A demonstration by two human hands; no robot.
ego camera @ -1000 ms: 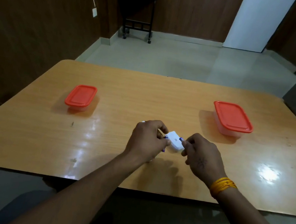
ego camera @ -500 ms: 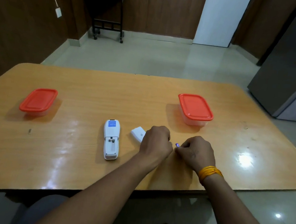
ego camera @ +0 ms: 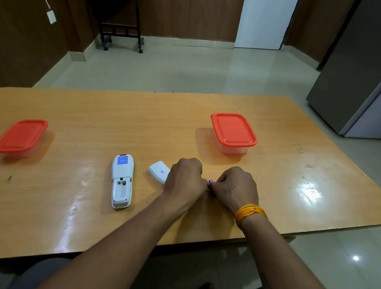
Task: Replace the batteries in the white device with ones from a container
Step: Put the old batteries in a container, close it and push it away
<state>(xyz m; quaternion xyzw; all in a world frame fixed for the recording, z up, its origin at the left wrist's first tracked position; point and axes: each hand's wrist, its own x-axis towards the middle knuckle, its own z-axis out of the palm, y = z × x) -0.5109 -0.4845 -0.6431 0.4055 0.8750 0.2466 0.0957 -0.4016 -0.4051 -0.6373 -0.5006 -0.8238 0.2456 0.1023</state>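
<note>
Nearest on the desk (ego camera: 274, 206), the left hand (ego camera: 185, 180) and the right hand (ego camera: 235, 188) are set knuckle to knuckle, both with fingers curled. A small purple-tipped object (ego camera: 210, 181), judged to be a removed battery, is pinched in the right grip where the two hands meet; whether the left grip also holds one cannot be told, since its fingers are turned away. Just left of the left hand lies the detached white cover (ego camera: 158, 170), and further left the white device (ego camera: 121, 181) lies face down, its battery bay open and apparently empty. The step in hand is judged to be the disposal of the old cells. Farther off, a lidded container (ego camera: 233, 132) stands beyond the hands and a second lidded container (ego camera: 21, 136) at far left; one lid must next be lifted, which calls for the hands to be freed first.
</note>
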